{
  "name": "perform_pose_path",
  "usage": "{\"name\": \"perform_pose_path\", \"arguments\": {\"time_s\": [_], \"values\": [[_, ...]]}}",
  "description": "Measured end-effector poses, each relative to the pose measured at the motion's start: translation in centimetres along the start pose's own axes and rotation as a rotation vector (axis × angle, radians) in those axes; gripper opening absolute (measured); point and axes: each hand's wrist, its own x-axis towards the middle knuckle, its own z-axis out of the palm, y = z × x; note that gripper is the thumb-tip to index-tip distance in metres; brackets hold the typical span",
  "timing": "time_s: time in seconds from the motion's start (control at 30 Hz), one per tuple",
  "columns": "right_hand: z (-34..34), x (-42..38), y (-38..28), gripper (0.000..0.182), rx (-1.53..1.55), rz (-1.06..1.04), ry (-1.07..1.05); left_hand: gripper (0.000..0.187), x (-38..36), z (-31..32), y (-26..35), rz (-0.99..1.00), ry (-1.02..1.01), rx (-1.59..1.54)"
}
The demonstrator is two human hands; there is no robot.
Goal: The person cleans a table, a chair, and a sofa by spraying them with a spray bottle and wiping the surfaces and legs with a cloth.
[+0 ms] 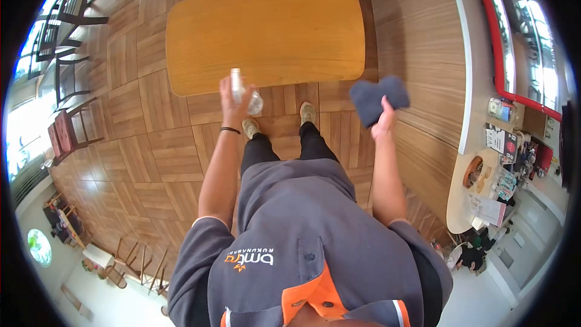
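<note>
Indoors, a bare wooden counter point(266, 30) stood on parquet floor point(151, 145) before a person in a grey polo. Right hand point(384, 122), grip clamped on a dark grey cloth point(378, 95), hovered just off the counter's right corner. Left hand point(235, 104), grip closed around a clear spray bottle point(241, 92), hung at its near edge.

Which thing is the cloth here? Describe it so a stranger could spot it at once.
Start at the big wooden table at the top of the view. Just off its near right corner, above the parquet floor, the right hand holds up a dark grey-blue cloth. It is soft and crumpled, unlike the clear spray bottle in the left hand.
</note>
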Motion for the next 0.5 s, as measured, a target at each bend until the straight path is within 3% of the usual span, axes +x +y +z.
{"name": "perform_pose_path", "arguments": {"time_s": [0.07,0.13,0.2,0.23,0.33,0.4,0.5], "values": [[-1.4,5.7,-0.5,0.041,-0.291,-0.222,0.076,0.055,0.0,-0.8,1.1,-0.226,0.066,-0.168],[-2.3,9.8,-0.4,0.039,-0.618,-0.358,0.110,0.061,0.7,-2.1,1.9,-0.221,0.066,-0.050],[-0.9,13.4,-0.4,0.038,-0.952,-0.523,0.142,0.059,2.1,-2.4,-1.6,-0.171,0.058,0.046],[-0.5,15.8,1.4,0.032,-0.989,-0.739,0.133,0.059,3.7,-1.6,-3.0,-0.171,0.056,0.055],[2.2,18.7,7.8,0.030,-1.228,-0.849,0.071,0.057,6.7,0.1,-7.8,-0.172,0.073,0.087],[2.2,21.3,16.2,0.034,-1.407,-1.142,0.031,0.056,8.4,2.6,-11.1,-0.130,0.144,0.089],[3.1,22.1,28.3,0.059,-1.530,-0.878,-0.192,0.063,10.0,5.9,-17.4,-0.038,0.255,0.082]]}}
